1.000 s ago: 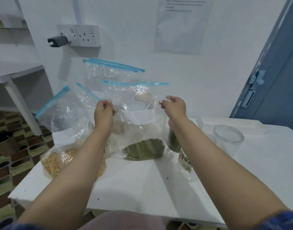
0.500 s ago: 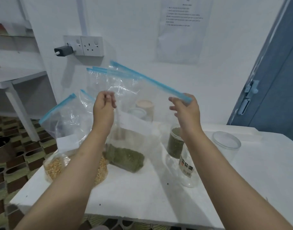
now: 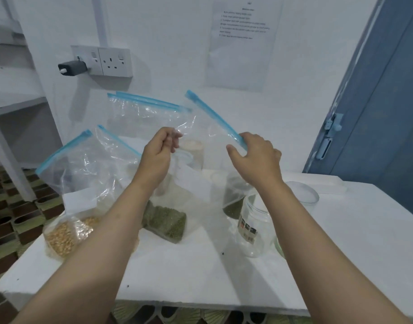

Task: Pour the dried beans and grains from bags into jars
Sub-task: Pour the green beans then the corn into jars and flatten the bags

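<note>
Seen from the head camera, a person worked a zip-top bag of green beans [image 3: 164, 218] open over a white worktop [image 3: 201, 265], its weight resting on the surface so both hands were free for the seal. The left hand [image 3: 157, 152] had its grip pinched on one clear wall of the bag near the top, while the right hand [image 3: 255, 155] held the blue zip strip [image 3: 215, 118] with fingers curled round its lower end, apparently to pull the mouth wide for pouring. An open clear jar [image 3: 253, 226] stood just beside the bag, ready to receive the beans, and a bag of yellow grains [image 3: 65, 235] waited at the worktop's left edge.

Compared with half a second before, the strip had swung steeper, and the right hand sat slightly lower on it; the beans had not left the bag.
</note>
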`<act>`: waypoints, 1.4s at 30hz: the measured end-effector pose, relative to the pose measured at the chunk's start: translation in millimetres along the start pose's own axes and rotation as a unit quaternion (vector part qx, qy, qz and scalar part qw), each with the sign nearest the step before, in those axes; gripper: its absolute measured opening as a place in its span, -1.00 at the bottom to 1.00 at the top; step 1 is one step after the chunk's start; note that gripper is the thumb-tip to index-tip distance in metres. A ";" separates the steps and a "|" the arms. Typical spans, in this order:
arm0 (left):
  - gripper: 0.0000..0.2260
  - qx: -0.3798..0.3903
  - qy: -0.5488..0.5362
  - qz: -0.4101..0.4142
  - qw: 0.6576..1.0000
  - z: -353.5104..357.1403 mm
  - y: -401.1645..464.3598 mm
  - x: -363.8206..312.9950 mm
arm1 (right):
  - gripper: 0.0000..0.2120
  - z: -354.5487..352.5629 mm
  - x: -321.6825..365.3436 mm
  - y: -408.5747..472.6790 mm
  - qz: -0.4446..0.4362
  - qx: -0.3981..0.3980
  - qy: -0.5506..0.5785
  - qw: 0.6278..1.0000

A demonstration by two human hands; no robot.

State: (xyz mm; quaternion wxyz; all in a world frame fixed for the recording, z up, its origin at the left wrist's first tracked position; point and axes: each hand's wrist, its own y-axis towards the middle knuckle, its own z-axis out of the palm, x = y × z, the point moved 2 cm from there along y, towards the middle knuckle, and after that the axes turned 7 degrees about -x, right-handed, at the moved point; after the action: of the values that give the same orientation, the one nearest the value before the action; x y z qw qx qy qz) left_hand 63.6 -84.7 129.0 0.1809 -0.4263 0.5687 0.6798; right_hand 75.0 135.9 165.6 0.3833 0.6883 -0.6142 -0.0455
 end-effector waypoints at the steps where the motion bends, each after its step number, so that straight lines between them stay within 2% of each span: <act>1: -0.74 0.015 0.009 0.004 1.000 4.4 -1.3 -1.9 | -0.66 -1.0 2.3 1.8 -0.007 0.004 0.013 1.000; 4: -0.79 0.040 0.032 0.011 0.999 15.4 -6.8 -5.5 | -0.73 -1.9 12.0 5.9 -0.012 -0.003 0.111 0.994; 8: -0.82 0.058 0.054 0.007 0.997 13.6 -14.1 -1.8 | -0.83 1.8 16.2 8.1 0.000 -0.063 0.202 0.977; 10: -0.83 0.055 0.074 -0.005 0.996 4.8 -17.9 6.0 | -0.84 3.1 13.5 5.9 0.007 -0.087 0.225 0.970; 16: -0.67 0.024 0.137 -0.099 0.985 -33.3 -45.9 52.9 | -0.88 9.0 6.6 -0.3 0.022 -0.120 0.273 0.954; 18: -0.64 0.018 0.189 -0.104 0.976 -42.7 -52.6 68.8 | -0.89 9.7 7.5 -1.1 0.019 -0.124 0.280 0.952; 21: -0.70 -0.016 0.275 -0.104 0.956 -52.4 -51.7 86.5 | -0.89 10.6 9.9 -2.7 0.013 -0.131 0.288 0.948; 24: -0.77 -0.047 0.317 -0.145 0.936 -59.0 -49.1 94.8 | -0.90 11.2 9.1 -3.2 0.012 -0.136 0.295 0.946; 26: -0.79 -0.060 0.300 -0.158 0.939 -57.2 -49.3 92.4 | -0.89 10.4 6.8 -3.0 0.016 -0.138 0.296 0.945; 30: -0.80 -0.112 0.243 -0.132 0.954 -49.4 -45.8 76.1 | -0.89 4.3 0.3 -1.4 0.030 -0.160 0.309 0.937; 34: -0.81 -0.119 0.219 -0.099 0.963 -43.0 -34.1 65.7 | -0.87 -6.8 -4.3 2.5 0.046 -0.180 0.319 0.930; 39: -0.89 -0.055 0.213 -0.064 0.973 -38.1 -8.3 53.4 | -0.86 -13.7 -8.1 4.0 0.052 -0.187 0.319 0.928; 42: -0.91 0.009 0.192 -0.108 0.975 -40.4 -3.5 55.2 | -0.86 -11.1 -13.0 2.8 0.061 -0.183 0.317 0.929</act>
State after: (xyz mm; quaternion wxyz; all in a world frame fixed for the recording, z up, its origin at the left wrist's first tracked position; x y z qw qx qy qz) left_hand 49.7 -134.4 83.9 0.1446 -0.6063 0.5497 0.5561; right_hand 75.5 152.7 169.7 0.6790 0.5460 -0.4830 0.0870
